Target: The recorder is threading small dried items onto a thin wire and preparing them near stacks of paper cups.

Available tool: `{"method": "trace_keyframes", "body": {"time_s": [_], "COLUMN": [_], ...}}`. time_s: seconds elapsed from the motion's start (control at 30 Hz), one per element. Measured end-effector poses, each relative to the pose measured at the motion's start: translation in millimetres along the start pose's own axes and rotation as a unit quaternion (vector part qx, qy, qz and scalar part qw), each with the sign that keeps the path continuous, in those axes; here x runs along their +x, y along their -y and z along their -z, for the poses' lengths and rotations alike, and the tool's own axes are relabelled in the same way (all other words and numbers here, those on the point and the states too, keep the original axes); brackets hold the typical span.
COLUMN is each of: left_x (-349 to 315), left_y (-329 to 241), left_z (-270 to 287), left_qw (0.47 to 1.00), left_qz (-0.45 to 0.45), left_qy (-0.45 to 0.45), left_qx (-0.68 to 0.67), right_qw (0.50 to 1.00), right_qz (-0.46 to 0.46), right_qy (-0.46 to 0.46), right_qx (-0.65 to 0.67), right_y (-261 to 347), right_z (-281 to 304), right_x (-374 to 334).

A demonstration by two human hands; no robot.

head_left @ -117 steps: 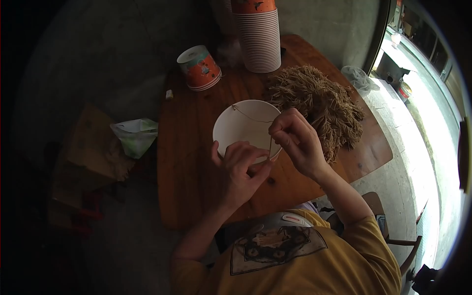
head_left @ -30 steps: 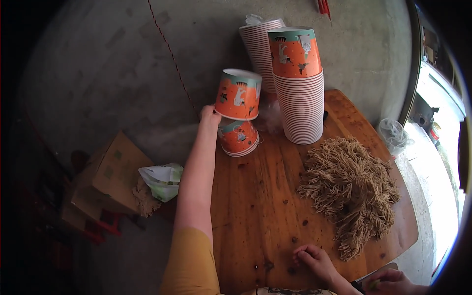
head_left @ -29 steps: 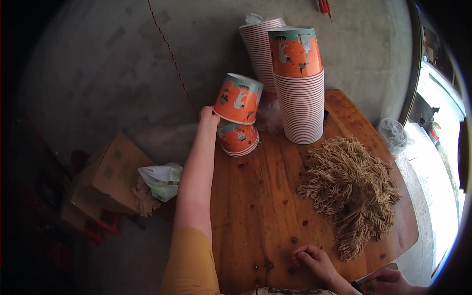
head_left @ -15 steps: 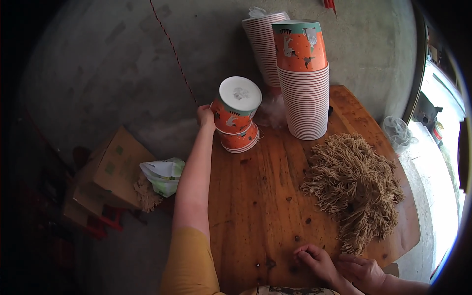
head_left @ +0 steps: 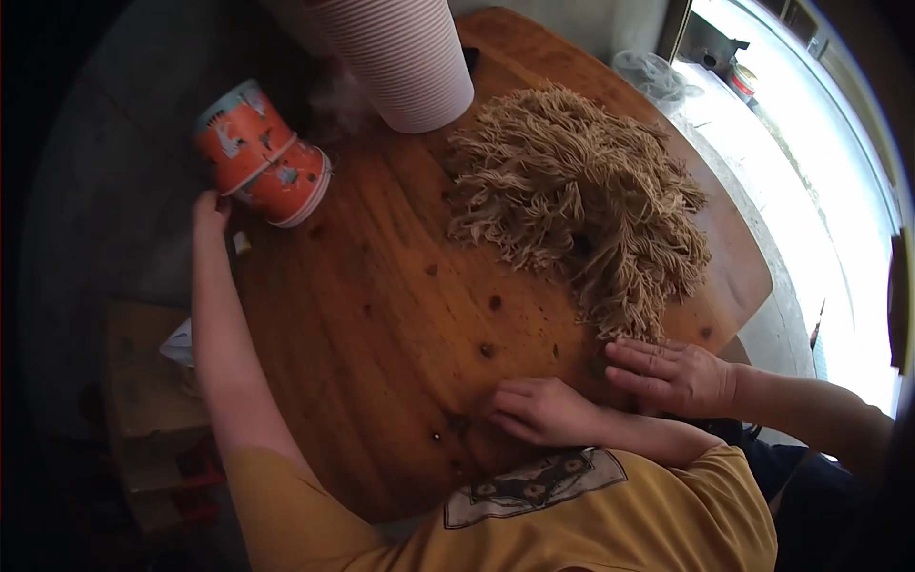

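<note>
At the far left, two orange paper buckets (head_left: pixel 246 143) with a teal band and animal pictures stand upside down, one on the other, on the wooden table (head_left: pixel 381 315). My left hand (head_left: pixel 212 210), arm stretched out, is closed at the left side of the upper bucket's rim; most of its fingers are hidden or blurred. My right hand (head_left: pixel 545 412) rests near the table's near edge, fingers curled with nothing seen in them. Beyond it lies a big heap of brown yarn strands (head_left: pixel 581 191). Another person's hand (head_left: pixel 679 377) lies beside the yarn's near end, fingers stretched.
A tall stack of nested white-rimmed paper buckets (head_left: pixel 400 67) stands at the back, its top out of view. Clear plastic bags (head_left: pixel 653 76) sit past the table's far right edge. Cardboard boxes (head_left: pixel 148 381) and a white bag (head_left: pixel 178 343) are left of the table.
The view has turned, so the table things appear further left and higher. My left hand stays by the buckets. The other person's fingers have straightened out beside the yarn.
</note>
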State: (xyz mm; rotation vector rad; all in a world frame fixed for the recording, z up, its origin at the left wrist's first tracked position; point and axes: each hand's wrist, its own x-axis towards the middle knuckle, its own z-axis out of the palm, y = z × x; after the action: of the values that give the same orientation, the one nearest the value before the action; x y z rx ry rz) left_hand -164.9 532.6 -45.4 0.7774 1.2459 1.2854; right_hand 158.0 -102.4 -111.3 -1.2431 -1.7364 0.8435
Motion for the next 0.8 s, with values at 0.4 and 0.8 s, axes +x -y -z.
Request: {"method": "trace_keyframes", "body": {"time_s": [0.4, 0.8], "left_x": [-168.7, -204.7], "left_y": [81.4, 114.6], "left_z": [-64.2, -77.2], "left_qw": [0.942, 0.784], "left_qz": [-0.331, -0.508], "left_qy": [0.002, -0.03], "left_qx": [-0.052, 0.356], "right_qw": [0.982, 0.981], "right_qz": [0.124, 0.116], "right_qy": [0.052, 0.065], "right_qx": [-0.131, -0.141], "right_y": [-0.9, 4.1], "right_z": [-4.3, -0.8], "right_x": [6.7, 3.4]}}
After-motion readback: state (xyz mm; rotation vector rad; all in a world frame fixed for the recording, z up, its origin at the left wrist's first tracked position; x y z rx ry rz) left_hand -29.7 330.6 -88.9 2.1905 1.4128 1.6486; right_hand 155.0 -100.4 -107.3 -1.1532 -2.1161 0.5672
